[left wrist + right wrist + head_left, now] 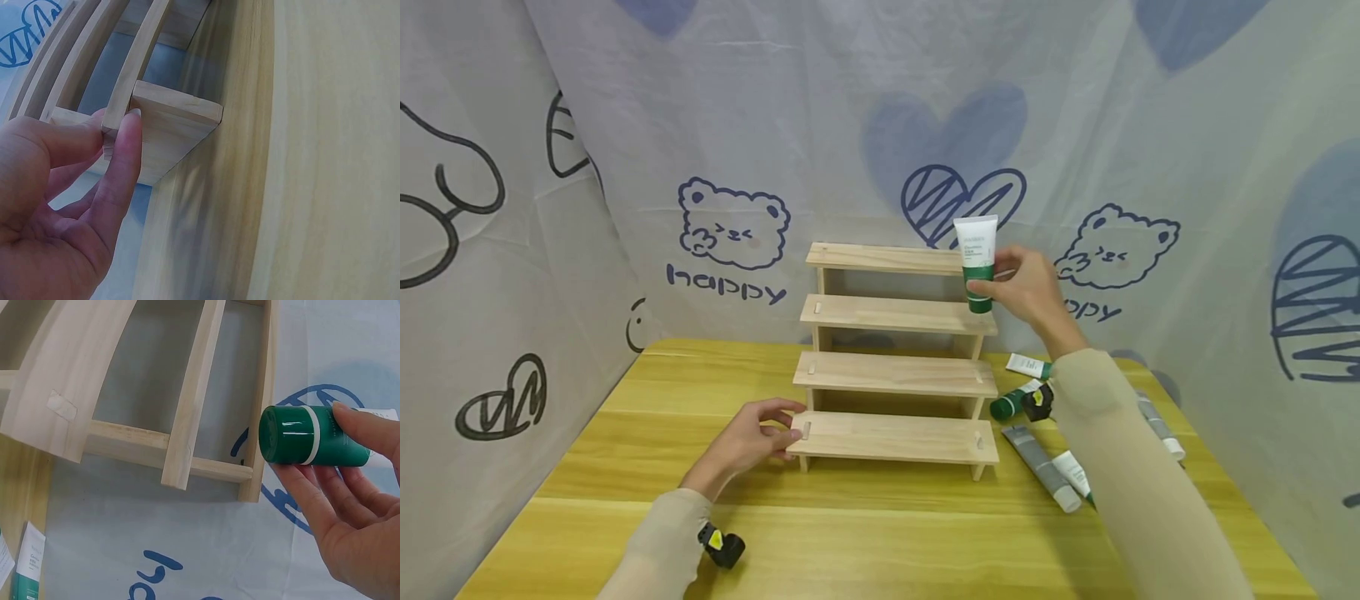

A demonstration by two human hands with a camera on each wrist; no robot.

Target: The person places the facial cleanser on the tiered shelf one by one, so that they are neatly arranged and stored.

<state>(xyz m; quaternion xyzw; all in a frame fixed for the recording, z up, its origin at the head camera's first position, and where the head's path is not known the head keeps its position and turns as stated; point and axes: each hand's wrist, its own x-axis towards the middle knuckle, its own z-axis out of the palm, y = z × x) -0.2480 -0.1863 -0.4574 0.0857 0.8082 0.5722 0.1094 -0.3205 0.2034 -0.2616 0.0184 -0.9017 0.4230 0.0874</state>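
A wooden rack with several stepped shelves [895,436] stands on the table. My left hand [751,440] pinches the left end of its lowest shelf between thumb and fingers; the left wrist view shows the shelf end [125,94] between them. My right hand [1026,283] holds a white and green squeeze tube [977,258] upright, green cap down, in front of the right end of the upper shelves. In the right wrist view the tube's green cap [290,434] is near the top shelf's end, and the thumb and fingers are around the body.
Right of the rack lie several tubes: a small white and green one [1027,366], a green-capped one [1011,403], a grey one [1041,468], and another grey one [1159,425] by the right sleeve. A printed cloth [850,125] hangs behind the table [865,542].
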